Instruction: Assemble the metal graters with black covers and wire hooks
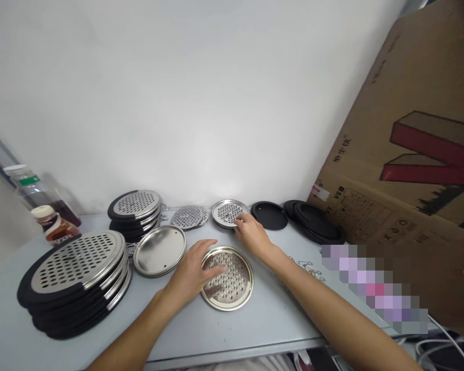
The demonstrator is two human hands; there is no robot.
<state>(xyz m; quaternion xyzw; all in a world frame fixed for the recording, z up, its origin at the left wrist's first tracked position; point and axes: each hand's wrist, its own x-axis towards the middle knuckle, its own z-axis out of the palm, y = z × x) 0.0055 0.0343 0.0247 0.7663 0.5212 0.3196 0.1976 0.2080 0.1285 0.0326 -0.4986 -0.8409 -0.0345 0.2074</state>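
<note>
One cardboard box [410,206] takes up the right side, cut off by the frame; fine print too small to read. Table [263,319] next: clutter under its front edge is mostly cropped. Big stack of black-rimmed perforated discs [75,281] at front left; lower layers blend together, can't count. Pixelated patch [375,288] by the box, contents unreadable. Black pile [317,221] near the box: overlapping rounds, edges hard to separate. Smaller stack [133,216] behind the big one, foot unclear. Tall bottle [46,198], lower part partly covered by the small bottle [54,224].

Left hand [193,270]: grip released, thumb and fingers spread at the left rim of the loose grater disc [232,283], which lies flat at front centre. Hand hides part of that rim; can't tell if it touches. Right hand [253,237]: fingertips at the front right rim of the short disc pile [228,212] behind the loose one. Pinching or only touching, can't tell.

Plain metal plates [160,250] left of the left hand. Perforated disc [190,217] left of the short pile, layers unclear. Wire hooks [307,268] partly behind the right forearm [325,304], shapes vague.
</note>
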